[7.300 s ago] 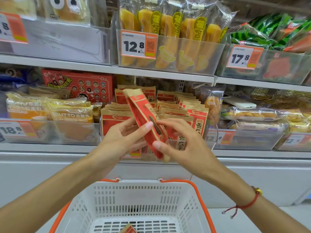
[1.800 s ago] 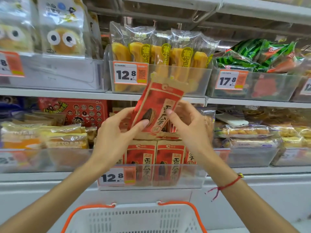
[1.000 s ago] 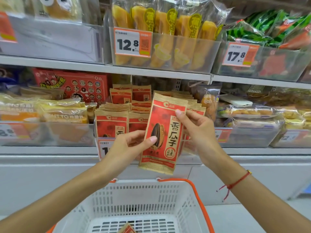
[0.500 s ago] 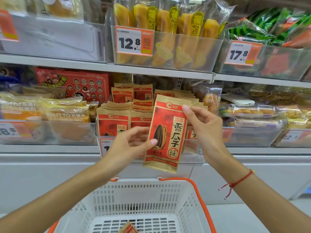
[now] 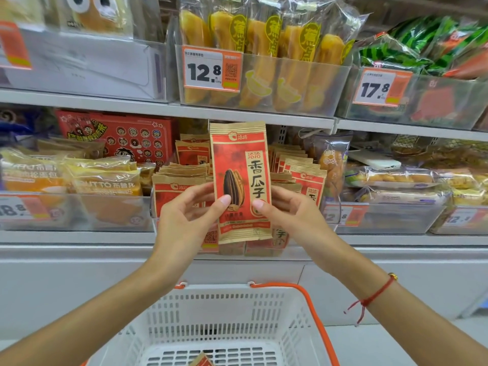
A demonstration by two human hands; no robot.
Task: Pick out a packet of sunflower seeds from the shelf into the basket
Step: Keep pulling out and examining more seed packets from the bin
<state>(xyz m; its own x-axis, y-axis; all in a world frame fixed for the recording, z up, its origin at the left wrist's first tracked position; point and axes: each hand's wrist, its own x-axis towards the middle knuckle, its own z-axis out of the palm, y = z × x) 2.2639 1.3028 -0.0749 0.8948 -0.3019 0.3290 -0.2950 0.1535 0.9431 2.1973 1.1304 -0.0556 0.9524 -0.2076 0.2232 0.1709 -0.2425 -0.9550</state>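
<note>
Pretty packed shelf here: top row has a clear bin of long yellow banana cakes (image 5: 266, 59) with a 12.8 tag (image 5: 211, 68) on the front, and next to it on the right a bin of green striped packs (image 5: 412, 46) tagged 17.8 (image 5: 380, 87). Lower row has yellow bread packs (image 5: 100, 178) on the left with a red cartoon box (image 5: 126, 136) behind them, and more wrapped breads (image 5: 390, 178) off to the right. In the middle bin sits a stack of matching seed packs (image 5: 182, 180), mostly hidden behind the hands. The packet (image 5: 241, 180) is held upright in front of that stack, well above the basket (image 5: 227, 320), which is white mesh with orange handles and has a corner of another red pack (image 5: 202, 361) poking into view at the bottom. Left hand (image 5: 184, 220) pinches the packet's lower left edge, thumb on the front and fingers curled behind; right hand (image 5: 290, 210) does the same on the lower right edge, with a red string bracelet (image 5: 375, 294) on that wrist. The packet is red with kraft-brown top and bottom seals, a big dark sunflower seed drawn on the front and large black Chinese characters down its right side.
</note>
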